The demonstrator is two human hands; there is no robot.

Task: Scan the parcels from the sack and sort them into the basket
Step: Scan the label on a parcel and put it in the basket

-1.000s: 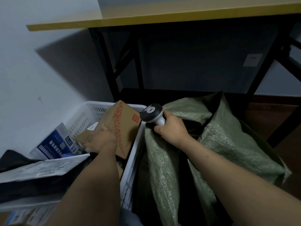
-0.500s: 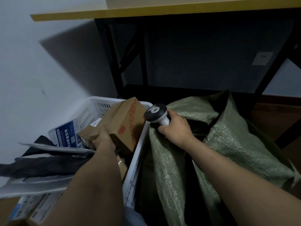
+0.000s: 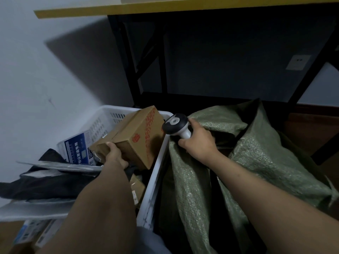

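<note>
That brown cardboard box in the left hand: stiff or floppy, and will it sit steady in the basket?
Probably stiff: the cardboard box shows crisp edges while the left hand grips one end. Likely light, since one hand holds it tilted. It may tip or slide: the basket holds an uneven heap.

Found little room inside the basket [image 3: 108, 114]: blocked across the middle by a tilted cardboard box [image 3: 135, 138], crowded on the left by a blue-and-white parcel [image 3: 77, 149] and flat grey mailers [image 3: 60, 165]. Kept one narrow gap beside the basket's right wall, above a small box [image 3: 136, 187] lying low. Squeezed the way between basket and sack [image 3: 256, 153] down to a dark slot, capped by the scanner [image 3: 175, 124]. Showed a dark opening in the sack's folds. Barred beyond by black table legs [image 3: 126, 61].
</note>
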